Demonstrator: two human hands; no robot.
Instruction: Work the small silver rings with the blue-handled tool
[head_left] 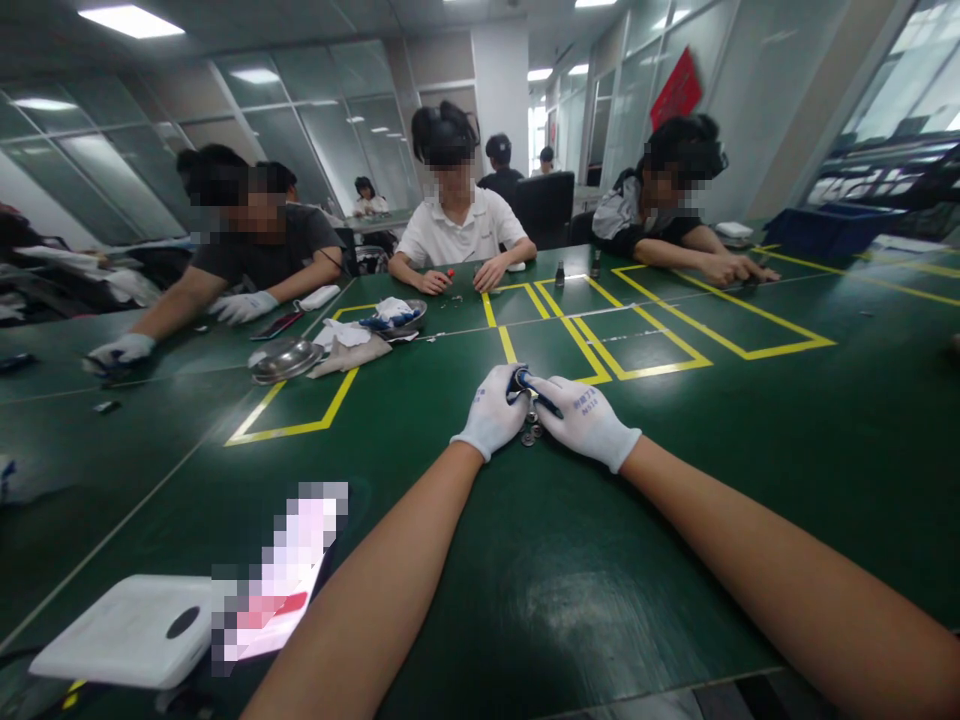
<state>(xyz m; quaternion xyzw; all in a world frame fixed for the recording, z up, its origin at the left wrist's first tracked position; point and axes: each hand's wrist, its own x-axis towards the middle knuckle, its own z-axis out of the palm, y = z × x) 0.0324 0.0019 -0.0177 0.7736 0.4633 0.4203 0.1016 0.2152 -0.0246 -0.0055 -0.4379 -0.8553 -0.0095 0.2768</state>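
Observation:
My left hand, in a white glove with dark blue on the fingers, is closed at the middle of the green table. Close against it is my right hand, gloved the same way, its fingers curled inward. The fingertips of both meet around something small and dark with a rounded rim, too small to name. Directly below, between the two hands, several small round metal parts lie on the tabletop.
Left of my forearm lie a lit phone and a white box-shaped device. Farther off stand a metal bowl with cloths, yellow tape outlines, small dark bottles and a blue bin. Several people work around the table.

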